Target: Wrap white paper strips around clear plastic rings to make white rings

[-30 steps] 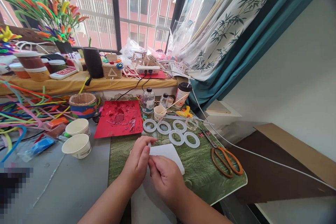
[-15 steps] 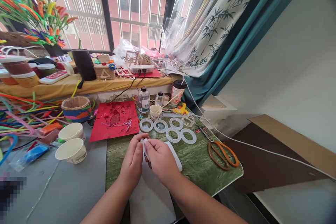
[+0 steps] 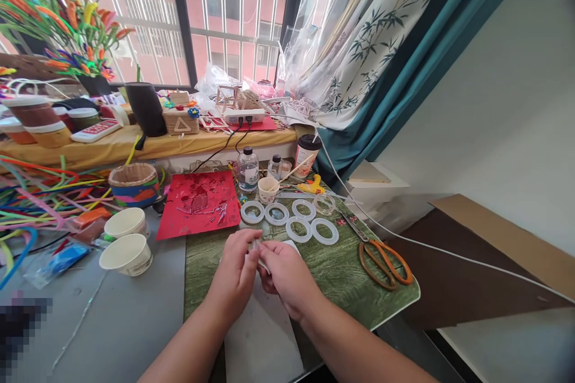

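Both hands meet over the green wood-patterned table mat (image 3: 332,275). My left hand (image 3: 234,272) curls its fingers and thumb around a small white tissue-like piece (image 3: 256,245). Pinching the same piece from the other side is my right hand (image 3: 287,272), thumb on top. Most of it is hidden by the fingers, and I cannot tell whether something lies inside. Under the wrists lies a pale grey board (image 3: 263,341). Just beyond the hands are several translucent silicone ring molds (image 3: 299,230), lying flat. A white flat item (image 3: 293,245) shows partly behind my right hand.
Large orange-handled scissors (image 3: 386,263) lie at the right. Behind the rings stand a paper cup with a stick (image 3: 268,189), a clear bottle (image 3: 248,170) and a yellow glue gun (image 3: 311,184). Left are a red sheet (image 3: 200,203) and two paper bowls (image 3: 126,254). A white cable (image 3: 431,246) crosses the right.
Both hands have shifted slightly right in view, and less of the white piece shows between the fingers. The whole scene has moved a little with the camera.
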Tool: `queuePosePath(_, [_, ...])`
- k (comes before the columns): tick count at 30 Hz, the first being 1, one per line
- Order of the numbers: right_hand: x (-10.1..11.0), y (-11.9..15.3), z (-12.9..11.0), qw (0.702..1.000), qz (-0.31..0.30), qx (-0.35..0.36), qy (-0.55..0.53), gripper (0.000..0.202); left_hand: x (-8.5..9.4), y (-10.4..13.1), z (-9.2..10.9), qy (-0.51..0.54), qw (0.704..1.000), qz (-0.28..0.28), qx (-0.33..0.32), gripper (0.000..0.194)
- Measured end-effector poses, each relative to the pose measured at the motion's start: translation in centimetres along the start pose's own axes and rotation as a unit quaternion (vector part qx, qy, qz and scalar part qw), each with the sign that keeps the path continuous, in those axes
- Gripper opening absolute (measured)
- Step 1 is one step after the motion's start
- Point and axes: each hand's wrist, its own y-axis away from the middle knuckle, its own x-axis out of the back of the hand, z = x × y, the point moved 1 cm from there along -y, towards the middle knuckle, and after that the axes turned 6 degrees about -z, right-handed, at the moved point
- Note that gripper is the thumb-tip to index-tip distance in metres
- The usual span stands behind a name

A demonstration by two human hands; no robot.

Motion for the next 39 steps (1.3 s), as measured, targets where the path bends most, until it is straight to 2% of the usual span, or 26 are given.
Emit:
queuePosePath(2, [-0.3, 0.1, -0.1, 1.0, 0.005, 0.014, -0.014, 0.034, -0.1, 0.0, 0.2, -0.014, 1.0, -0.02, -0.005, 0.035])
queuePosePath(4, [-0.4, 0.6, -0.3, 0.991, 0.034, 0.098, 0.089, 0.036, -0.1, 0.0, 0.3, 0.006, 1.0, -0.016, 0.002, 0.037])
queuePosePath(6, [-0.2, 1.2, -0.2, 0.952, 0.037, 0.197, 0.23, 0.035, -0.2, 0.0, 0.5, 0.04, 0.999, -0.004, 0.021, 0.04])
queuePosePath(8, [0.2, 1.5, 0.1, 0.898, -0.01, 0.279, 0.341, 0.029, -0.2, 0.0, 0.4, 0.085, 0.995, 0.02, 0.056, 0.043])
queuePosePath(9, [0.5, 1.6, 0.3, 0.876, -0.036, 0.305, 0.371, 0.027, -0.3, 0.0, 0.3, 0.111, 0.99, 0.035, 0.078, 0.043])
queuePosePath(10, [0.7, 1.5, 0.5, 0.868, -0.05, 0.317, 0.38, 0.027, -0.3, -0.1, 0.2, 0.141, 0.983, 0.053, 0.1, 0.043])
queuePosePath(11, [1.0, 1.3, 0.7, 0.875, -0.045, 0.308, 0.37, 0.027, -0.3, -0.2, 0.1, 0.179, 0.973, 0.071, 0.124, 0.042])
queuePosePath(13, [1.4, 0.8, 0.9, 0.926, 0.007, 0.24, 0.293, 0.029, -0.2, -0.6, 0.1, 0.288, 0.935, 0.103, 0.177, 0.042])
queuePosePath(15, [1.3, 0.3, 1.2, 0.975, 0.045, 0.14, 0.165, 0.034, -0.1, -1.1, 0.3, 0.424, 0.867, 0.122, 0.233, 0.044])
queuePosePath(16, [1.1, 0.2, 1.2, 0.989, 0.045, 0.099, 0.102, 0.035, 0.0, -1.3, 0.6, 0.483, 0.829, 0.125, 0.253, 0.044])
queuePosePath(18, [0.6, 0.1, 1.1, 0.997, 0.029, 0.063, 0.018, 0.037, 0.3, -1.7, 1.1, 0.555, 0.774, 0.127, 0.275, 0.045])
queuePosePath(19, [0.4, 0.1, 1.0, 0.997, 0.027, 0.068, 0.002, 0.036, 0.4, -1.9, 1.3, 0.572, 0.761, 0.127, 0.278, 0.045])
queuePosePath(21, [0.2, 0.1, 0.5, 0.994, 0.042, 0.096, 0.003, 0.029, 0.6, -2.0, 1.4, 0.584, 0.753, 0.123, 0.276, 0.044])
queuePosePath(24, [0.3, 0.1, -0.2, 0.99, 0.064, 0.125, 0.032, 0.022, 0.4, -1.8, 1.2, 0.577, 0.766, 0.109, 0.26, 0.04])
queuePosePath(26, [0.3, -0.2, -0.6, 0.983, 0.07, 0.144, 0.091, 0.019, 0.3, -1.7, 1.0, 0.562, 0.783, 0.1, 0.246, 0.037])
queuePosePath(30, [-0.3, -0.7, -0.8, 0.939, 0.079, 0.209, 0.26, 0.023, 0.0, -1.3, 0.6, 0.511, 0.82, 0.117, 0.229, 0.038])
queuePosePath(32, [-1.0, -0.9, -0.7, 0.925, 0.077, 0.215, 0.304, 0.024, -0.1, -1.1, 0.5, 0.457, 0.853, 0.119, 0.223, 0.046])
queuePosePath(36, [-2.2, -1.2, -0.4, 0.931, 0.087, 0.181, 0.305, 0.027, 0.0, -0.6, 0.4, 0.294, 0.929, 0.096, 0.203, 0.051])
queuePosePath(39, [-2.4, -1.2, -0.3, 0.919, 0.09, 0.211, 0.322, 0.026, 0.2, -0.5, 0.5, 0.243, 0.947, 0.086, 0.192, 0.049])
